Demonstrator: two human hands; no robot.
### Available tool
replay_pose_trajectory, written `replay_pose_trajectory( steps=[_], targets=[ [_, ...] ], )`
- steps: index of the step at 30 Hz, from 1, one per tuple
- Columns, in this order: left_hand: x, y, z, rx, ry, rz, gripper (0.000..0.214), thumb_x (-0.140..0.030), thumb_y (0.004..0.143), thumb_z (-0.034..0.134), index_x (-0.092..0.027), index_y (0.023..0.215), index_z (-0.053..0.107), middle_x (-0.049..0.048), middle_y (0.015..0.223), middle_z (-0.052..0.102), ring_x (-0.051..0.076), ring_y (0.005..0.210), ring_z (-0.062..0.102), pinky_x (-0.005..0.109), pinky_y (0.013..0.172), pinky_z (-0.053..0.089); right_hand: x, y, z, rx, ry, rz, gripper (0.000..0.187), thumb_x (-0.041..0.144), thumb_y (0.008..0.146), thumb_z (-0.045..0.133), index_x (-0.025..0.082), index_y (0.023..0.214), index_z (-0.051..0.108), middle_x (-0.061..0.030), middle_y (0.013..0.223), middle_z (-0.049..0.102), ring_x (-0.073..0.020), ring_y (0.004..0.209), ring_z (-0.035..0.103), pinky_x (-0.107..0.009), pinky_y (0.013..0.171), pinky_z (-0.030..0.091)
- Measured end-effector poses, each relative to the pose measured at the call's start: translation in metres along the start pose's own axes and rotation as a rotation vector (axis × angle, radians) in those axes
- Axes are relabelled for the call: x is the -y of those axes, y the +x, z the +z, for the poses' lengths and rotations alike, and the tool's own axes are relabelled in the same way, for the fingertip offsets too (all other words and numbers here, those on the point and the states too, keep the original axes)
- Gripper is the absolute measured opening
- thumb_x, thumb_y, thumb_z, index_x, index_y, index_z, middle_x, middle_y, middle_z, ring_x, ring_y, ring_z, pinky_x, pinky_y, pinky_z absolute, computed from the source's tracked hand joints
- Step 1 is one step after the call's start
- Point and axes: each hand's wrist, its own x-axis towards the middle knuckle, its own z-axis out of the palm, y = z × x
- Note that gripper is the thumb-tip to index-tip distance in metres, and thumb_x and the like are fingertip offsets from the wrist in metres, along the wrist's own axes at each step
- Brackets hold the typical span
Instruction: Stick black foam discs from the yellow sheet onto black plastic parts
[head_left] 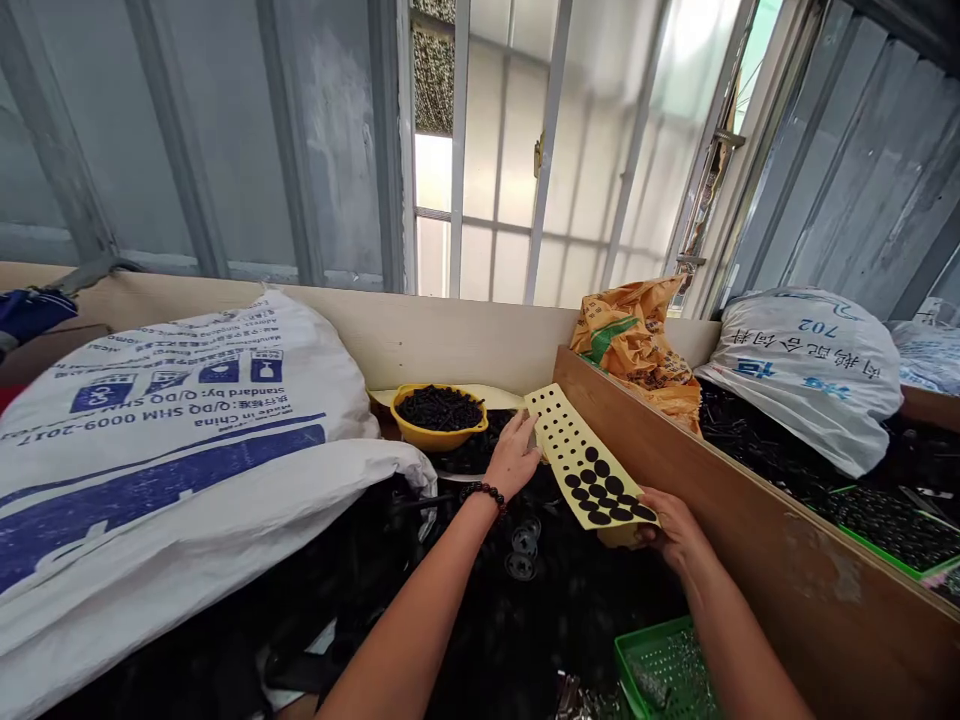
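Long pale-yellow perforated sheet (581, 462), tilting diagonally at the centre of the view, taken here as the clock's hub. Round black discs (615, 485) filling the holes toward its lower end, upper holes showing empty. Right hand (671, 530) gripping the sheet's lower end at 4 o'clock, fingers closing narrowly on the edge. Left hand (512, 455) pressing against the sheet's left edge at 9 o'clock, grip not determinable. Dark bead bracelet (486, 497) encircling the left wrist. Round yellow bowl (439, 415) holding a heap of small black parts at 10 o'clock. Green perforated plastic tray (664, 670) sitting at 5 o'clock. Tan wooden partition (787, 570) running past 3 o'clock. White woven sack with blue print (150, 470) slumping at 9 o'clock. Crumpled orange bag (637, 345) leaning at 1 o'clock.
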Motion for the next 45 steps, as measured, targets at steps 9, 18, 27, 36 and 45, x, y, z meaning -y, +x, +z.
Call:
replay_pose_trajectory(
  steps=[9, 18, 27, 36, 45],
  targets=[
    [-0.021, -0.067, -0.051, 0.036, 0.036, 0.011, 0.05, -0.015, 0.079, 0.049, -0.015, 0.129, 0.05, 0.0132, 0.146, 0.034, 0.026, 0.13, 0.038, 0.04, 0.101, 0.041, -0.012, 0.009, 0.007, -0.11, -0.099, 0.029, 0.023, 0.03, 0.092, 0.052, 0.014, 0.108, 0.057, -0.0034, 0.095, 0.063, -0.0126, 0.072, 0.062, -0.028, 0.061, 0.054],
    [-0.027, -0.183, -0.119, 0.058, 0.282, 0.107, 0.041, -0.026, 0.088, 0.046, -0.027, 0.129, 0.051, 0.0039, 0.145, 0.037, 0.021, 0.129, 0.041, 0.037, 0.106, 0.036, -0.019, -0.026, 0.006, -0.328, -0.668, -0.415, 0.047, 0.038, 0.083, 0.053, 0.015, 0.125, 0.05, -0.0151, 0.123, 0.054, -0.0335, 0.112, 0.051, -0.052, 0.091, 0.04],
    [0.007, -0.289, -0.176, -0.121, 0.596, 0.01, 0.035, -0.032, 0.089, 0.046, -0.025, 0.122, 0.056, 0.0069, 0.137, 0.049, 0.022, 0.118, 0.053, 0.034, 0.095, 0.048, -0.028, -0.046, 0.003, -0.06, -1.267, -0.807, 0.043, 0.012, 0.064, 0.048, 0.031, 0.096, 0.069, -0.0082, 0.11, 0.065, -0.0325, 0.112, 0.049, -0.049, 0.088, 0.04],
    [0.039, -0.302, -0.19, -0.29, 0.657, -0.238, 0.044, -0.034, 0.086, 0.04, -0.012, 0.12, 0.055, 0.0149, 0.129, 0.053, 0.027, 0.12, 0.048, 0.044, 0.101, 0.04, 0.002, -0.053, 0.022, 0.01, -1.406, -0.944, 0.034, 0.013, 0.07, 0.047, 0.014, 0.097, 0.069, -0.0244, 0.11, 0.062, -0.0385, 0.1, 0.054, -0.053, 0.083, 0.041],
    [0.056, -0.313, -0.174, -0.409, 0.906, -0.297, 0.048, -0.039, 0.086, 0.044, -0.017, 0.129, 0.047, 0.0148, 0.133, 0.045, 0.035, 0.116, 0.044, 0.049, 0.095, 0.037, 0.016, -0.122, 0.111, 0.581, -1.213, -1.059, 0.032, 0.026, 0.086, 0.044, 0.016, 0.109, 0.062, -0.0106, 0.119, 0.061, -0.0233, 0.113, 0.051, -0.039, 0.099, 0.04]
  ],
)
